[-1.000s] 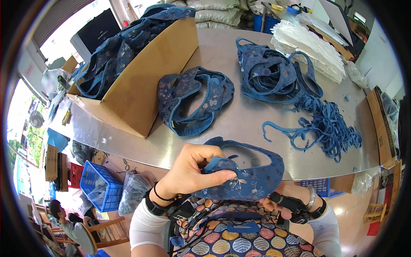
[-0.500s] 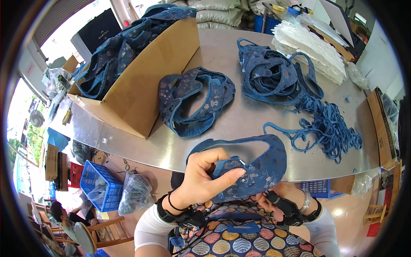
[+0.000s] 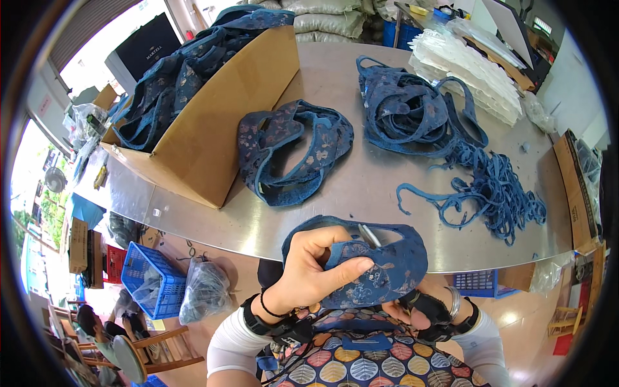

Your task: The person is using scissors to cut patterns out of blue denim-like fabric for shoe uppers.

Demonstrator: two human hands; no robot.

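My left hand pinches a ring-shaped band of dark blue flowered fabric between thumb and fingers, in front of my body at the table's near edge. Through the band's opening stick two slim, pale metal prongs, like blade tips, just beyond my left thumb. Their handle is hidden behind the cloth. Partly covered by the band, my right hand is curled beneath it, seemingly around that two-pronged metal tool. Farther off on the metal table lies a similar looped fabric band.
A cardboard box full of blue fabric pieces stands at left. To the right lie a coiled fabric pile, tangled blue strips and stacked white sheets. A blue crate sits on the floor, near a seated person.
The metal prongs now reach farther through the opening and stand apart. The band's far edge has dropped toward me, and my right hand has shifted slightly left under it.
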